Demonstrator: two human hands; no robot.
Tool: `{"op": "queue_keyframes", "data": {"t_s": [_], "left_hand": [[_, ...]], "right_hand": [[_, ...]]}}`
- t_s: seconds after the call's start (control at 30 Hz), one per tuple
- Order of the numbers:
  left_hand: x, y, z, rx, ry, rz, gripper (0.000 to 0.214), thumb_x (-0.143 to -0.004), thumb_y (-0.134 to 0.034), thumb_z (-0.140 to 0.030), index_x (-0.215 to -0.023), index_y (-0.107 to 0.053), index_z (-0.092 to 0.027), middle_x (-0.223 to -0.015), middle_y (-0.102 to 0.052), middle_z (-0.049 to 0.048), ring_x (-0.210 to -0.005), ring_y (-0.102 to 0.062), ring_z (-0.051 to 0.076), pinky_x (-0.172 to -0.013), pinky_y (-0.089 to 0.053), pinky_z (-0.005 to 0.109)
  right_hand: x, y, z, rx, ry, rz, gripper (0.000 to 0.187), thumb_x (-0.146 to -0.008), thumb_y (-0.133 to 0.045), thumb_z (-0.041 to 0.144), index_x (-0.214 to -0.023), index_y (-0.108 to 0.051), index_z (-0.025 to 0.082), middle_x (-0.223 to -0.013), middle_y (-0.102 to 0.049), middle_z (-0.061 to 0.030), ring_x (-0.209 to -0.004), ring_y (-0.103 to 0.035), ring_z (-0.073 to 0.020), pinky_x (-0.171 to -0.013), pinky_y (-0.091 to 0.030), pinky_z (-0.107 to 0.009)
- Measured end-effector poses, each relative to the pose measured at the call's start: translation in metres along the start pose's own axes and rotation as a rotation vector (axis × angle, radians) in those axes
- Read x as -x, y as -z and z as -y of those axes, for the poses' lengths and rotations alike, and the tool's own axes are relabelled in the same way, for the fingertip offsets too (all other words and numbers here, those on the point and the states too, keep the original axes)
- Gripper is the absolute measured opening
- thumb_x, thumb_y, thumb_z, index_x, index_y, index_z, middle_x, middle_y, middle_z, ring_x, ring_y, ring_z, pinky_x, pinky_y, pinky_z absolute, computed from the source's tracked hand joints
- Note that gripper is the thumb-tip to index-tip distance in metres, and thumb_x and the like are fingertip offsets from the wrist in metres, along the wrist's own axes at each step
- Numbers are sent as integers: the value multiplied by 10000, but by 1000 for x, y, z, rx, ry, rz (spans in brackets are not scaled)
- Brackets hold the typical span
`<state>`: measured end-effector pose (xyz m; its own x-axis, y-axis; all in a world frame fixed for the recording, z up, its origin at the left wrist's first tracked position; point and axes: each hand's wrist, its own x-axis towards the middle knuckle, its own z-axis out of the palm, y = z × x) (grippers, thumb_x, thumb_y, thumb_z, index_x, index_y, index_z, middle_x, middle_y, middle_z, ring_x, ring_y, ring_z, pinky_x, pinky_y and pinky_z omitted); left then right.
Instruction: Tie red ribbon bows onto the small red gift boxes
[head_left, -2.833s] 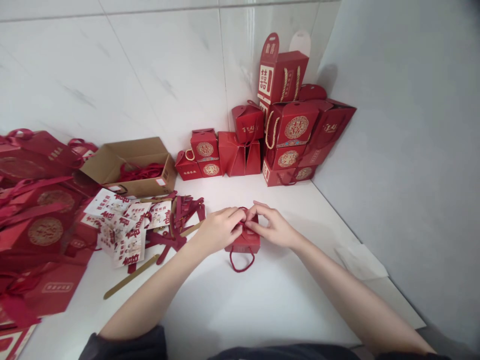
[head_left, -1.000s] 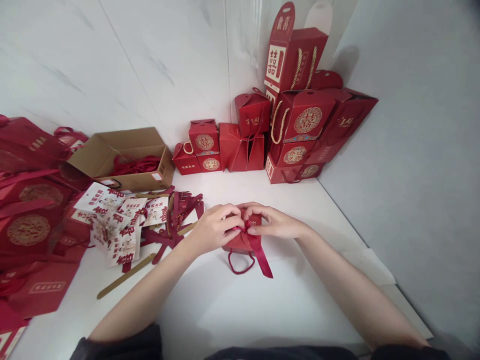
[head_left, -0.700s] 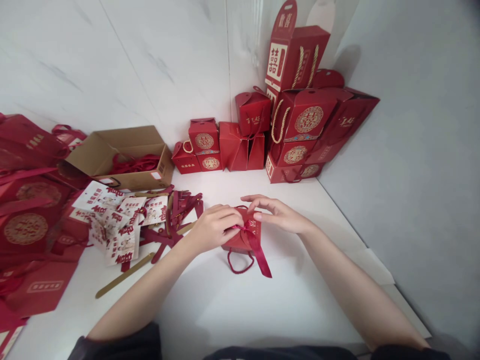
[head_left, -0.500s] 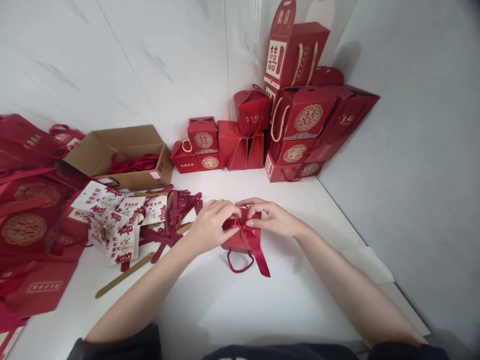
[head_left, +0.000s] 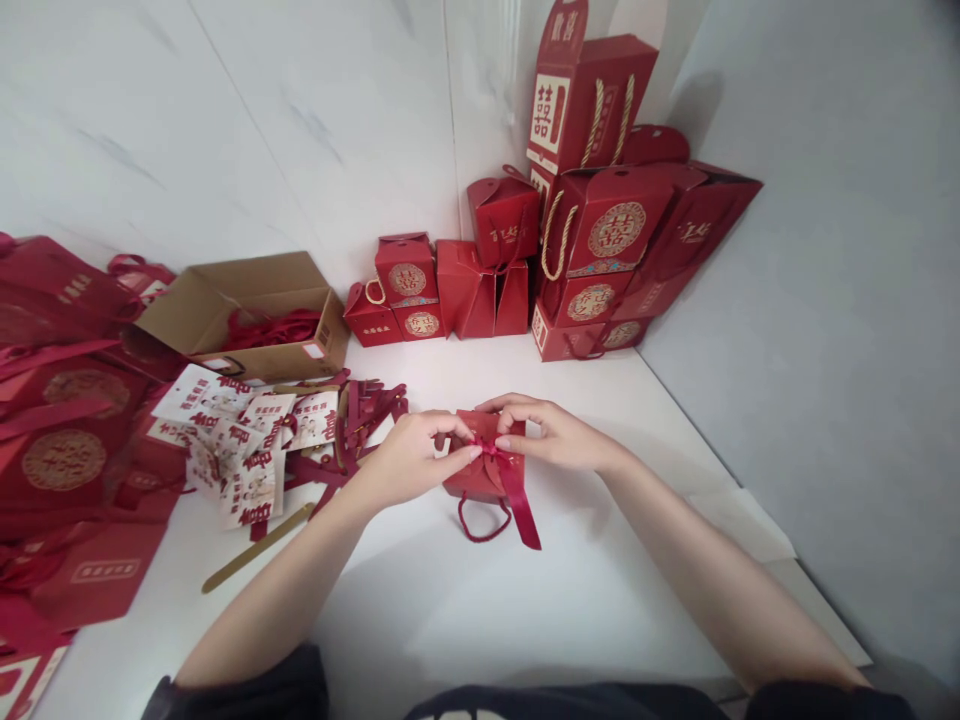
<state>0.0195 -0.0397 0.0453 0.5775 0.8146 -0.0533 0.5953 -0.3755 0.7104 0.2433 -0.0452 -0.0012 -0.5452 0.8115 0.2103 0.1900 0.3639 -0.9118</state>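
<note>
A small red gift box (head_left: 474, 482) lies on the white table, its dark red cord handle (head_left: 481, 530) looping out towards me. A red satin ribbon (head_left: 519, 506) is gathered into a bow (head_left: 489, 450) on top of the box, with one long tail trailing down to the right. My left hand (head_left: 415, 458) comes in from the left, its fingertips pinching the bow. From the right, my right hand (head_left: 549, 435) pinches the same bow between thumb and fingers. The knot is partly hidden by my fingers.
Stacked red gift boxes (head_left: 589, 240) fill the corner behind. To the left are printed cards (head_left: 244, 455), loose red ribbon strips (head_left: 367, 425), a gold stick (head_left: 259, 545), a cardboard box (head_left: 255, 318) holding ribbon, and flat red bags (head_left: 64, 460). A white paper sheet (head_left: 742, 525) lies at right.
Since the oldest frame, a wide red ribbon has appeared on the box as a bow with a long tail. Both hands have stayed at the bow, and my fingers have drawn closer around it.
</note>
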Motion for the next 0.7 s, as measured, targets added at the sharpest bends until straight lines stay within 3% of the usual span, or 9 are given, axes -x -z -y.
{"op": "queue_keyframes", "data": {"t_s": [0.37, 0.6, 0.7], "left_hand": [[1, 7, 4, -150, -18, -37, 173, -798, -605, -309, -740, -701, -177, -559, -580, -36, -487, -438, 80, -475, -332, 206], [-1, 14, 8, -205, -23, -15, 196, -817, -578, -302, -762, -717, -175, -544, -551, -33, -489, -429, 90, -492, -347, 213], [-2, 12, 13, -276, -53, -59, 163, -817, -572, -275, -836, -702, -177, -635, -572, -15, -553, -475, 107, -520, -365, 219]], "right_hand": [[11, 29, 8, 149, -43, 20, 124, -883, -563, 310, -801, -586, 220, -1275, -579, -49, -1212, -504, -221, -1045, -361, -432], [12, 34, 6, 197, 31, 22, 152, -892, -546, 314, -772, -578, 225, -1402, -494, -23, -1337, -384, -225, -1104, -300, -455], [12, 33, 4, 218, -3, 38, 152, -885, -555, 322, -776, -585, 221, -1400, -491, -32, -1335, -386, -223, -1100, -303, -449]]}}
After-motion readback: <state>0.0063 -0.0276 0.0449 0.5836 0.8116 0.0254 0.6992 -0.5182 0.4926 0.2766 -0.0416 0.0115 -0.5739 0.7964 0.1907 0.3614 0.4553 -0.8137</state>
